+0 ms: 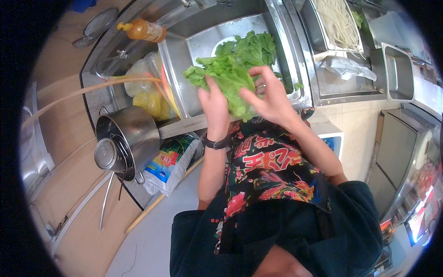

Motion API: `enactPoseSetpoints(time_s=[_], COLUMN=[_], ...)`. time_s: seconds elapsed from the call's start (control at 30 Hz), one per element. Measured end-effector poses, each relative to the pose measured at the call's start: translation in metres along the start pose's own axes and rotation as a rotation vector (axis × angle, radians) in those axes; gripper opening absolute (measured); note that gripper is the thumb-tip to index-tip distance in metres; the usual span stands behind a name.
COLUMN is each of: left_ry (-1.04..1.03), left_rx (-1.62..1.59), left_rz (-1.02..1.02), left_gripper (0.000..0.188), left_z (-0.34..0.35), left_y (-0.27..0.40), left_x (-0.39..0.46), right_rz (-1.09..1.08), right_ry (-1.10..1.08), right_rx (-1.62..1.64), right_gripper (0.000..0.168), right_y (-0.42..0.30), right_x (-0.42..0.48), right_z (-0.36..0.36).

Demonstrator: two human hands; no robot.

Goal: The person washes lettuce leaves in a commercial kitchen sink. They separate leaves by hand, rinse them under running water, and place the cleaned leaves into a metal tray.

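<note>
Over the near part of a stainless steel sink basin [180,69], my left hand [216,104] holds a bunch of bright green lettuce leaves [230,79], its thumb lying over them. My right hand [271,98] is at the right side of the same leaves, fingers curled and parted; whether its fingertips touch a leaf is not clear. Darker green lettuce [258,48] lies in the basin just beyond both hands and partly hides a round white thing [221,45]. A small leaf scrap [298,85] clings to the basin's right wall.
An orange pump bottle [147,31] stands at the sink's left. The left basin holds plastic bags [150,100], crossed by a hose [100,83]. A large metal pot [142,135] with a lidded pan is at left. Rightward are a tray of pale noodles [337,27] and an empty-looking steel container [398,72].
</note>
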State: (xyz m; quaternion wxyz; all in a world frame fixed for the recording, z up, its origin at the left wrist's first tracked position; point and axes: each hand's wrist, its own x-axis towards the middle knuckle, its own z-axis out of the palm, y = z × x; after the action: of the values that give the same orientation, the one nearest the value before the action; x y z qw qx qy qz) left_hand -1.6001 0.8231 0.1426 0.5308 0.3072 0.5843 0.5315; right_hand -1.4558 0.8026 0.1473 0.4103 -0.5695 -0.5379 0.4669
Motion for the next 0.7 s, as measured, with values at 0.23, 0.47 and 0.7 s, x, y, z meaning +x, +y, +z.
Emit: enactPoseSetpoints(time_s=[0.23, 0.47, 0.7], left_ry=[-0.197, 0.076, -0.207], left_rx=[0.293, 0.193, 0.349], left_rz=[0.045, -0.016, -0.125], left_gripper=[0.027, 0.028, 0.034], left_z=[0.008, 0.005, -0.006], left_y=[-0.014, -0.058, -0.068], left_x=[-0.028, -0.058, -0.075], right_rz=[-0.031, -0.001, 0.099], right_ry=[-0.04, 0.135, 0.221], right_rx=[0.23, 0.378, 0.528], right_gripper=[0.032, 0.012, 0.013], right_y=[0.026, 0.066, 0.065], right_x=[-0.013, -0.036, -0.036], right_z=[-0.011, 0.001, 0.009])
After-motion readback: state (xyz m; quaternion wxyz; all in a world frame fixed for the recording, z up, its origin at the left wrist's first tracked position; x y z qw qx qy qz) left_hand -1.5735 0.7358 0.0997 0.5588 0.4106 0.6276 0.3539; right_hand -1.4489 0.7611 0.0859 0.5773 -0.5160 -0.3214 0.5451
